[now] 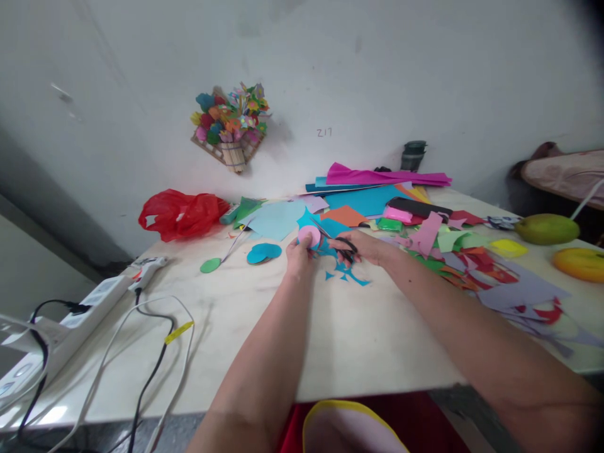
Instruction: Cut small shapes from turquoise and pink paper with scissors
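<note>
My left hand (pixel 299 251) is closed, pinching a pink paper circle (pixel 309 236) laid against a piece of blue paper (pixel 306 217). In my right hand (pixel 356 244) is a pair of black-handled scissors (pixel 348 249), its blades pointing left at the blue paper beside the pink circle. Whether the blades are apart is too small to tell. Blue paper offcuts (pixel 348 275) lie on the table just below the scissors. To the left of my left hand rest several overlapping blue paper circles (pixel 264 253) and a green paper circle (pixel 210 265).
Coloured paper sheets (pixel 363 200) and a black phone-like object (pixel 418 208) lie behind my hands. Paper scraps (pixel 514 283) and a green mango-like fruit (pixel 546 229) are on the right. A red plastic bag (pixel 182 214), power strip (pixel 94 302) and cables (pixel 160 358) occupy the left.
</note>
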Tool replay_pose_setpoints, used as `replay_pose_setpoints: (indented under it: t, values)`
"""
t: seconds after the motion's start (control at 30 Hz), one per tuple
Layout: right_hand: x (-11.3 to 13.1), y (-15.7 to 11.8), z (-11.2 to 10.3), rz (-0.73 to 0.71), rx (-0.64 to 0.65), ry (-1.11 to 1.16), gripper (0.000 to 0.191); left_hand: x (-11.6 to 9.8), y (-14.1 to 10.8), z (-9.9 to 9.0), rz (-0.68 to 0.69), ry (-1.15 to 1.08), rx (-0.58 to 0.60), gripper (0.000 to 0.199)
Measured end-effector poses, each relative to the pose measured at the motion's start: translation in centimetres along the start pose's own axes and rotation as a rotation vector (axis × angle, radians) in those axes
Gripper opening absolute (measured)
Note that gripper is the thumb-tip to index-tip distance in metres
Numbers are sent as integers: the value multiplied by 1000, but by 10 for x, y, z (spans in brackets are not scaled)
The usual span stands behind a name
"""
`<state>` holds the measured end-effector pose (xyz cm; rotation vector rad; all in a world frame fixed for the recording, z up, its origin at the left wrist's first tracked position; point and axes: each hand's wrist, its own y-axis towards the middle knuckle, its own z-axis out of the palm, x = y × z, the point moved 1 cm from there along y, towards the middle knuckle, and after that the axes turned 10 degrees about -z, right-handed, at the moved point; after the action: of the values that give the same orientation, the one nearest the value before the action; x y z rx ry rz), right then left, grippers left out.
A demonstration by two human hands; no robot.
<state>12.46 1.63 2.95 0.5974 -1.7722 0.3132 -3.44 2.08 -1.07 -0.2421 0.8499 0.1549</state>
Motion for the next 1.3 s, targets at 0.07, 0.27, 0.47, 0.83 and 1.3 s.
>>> replay_pose_setpoints:
  t: [0.07, 0.27, 0.47, 0.83, 1.3]
  values:
    - [-3, 2, 0, -14, -15, 6, 42, 1, 1, -1, 2, 14, 19, 14]
    - [-11, 6, 0, -20, -34, 2, 41, 3, 5, -4, 15, 37, 69, 22]
    - [-13, 8, 0, -17, -32, -28, 40, 5, 8, -6, 19, 92, 63, 24]
    - [-12, 7, -1, -49, -44, -49, 42, 3, 8, -7, -3, 139, 135, 24]
    - [-9, 6, 0, -46, -60, -64, 37, 2, 4, -5, -16, 123, 111, 26]
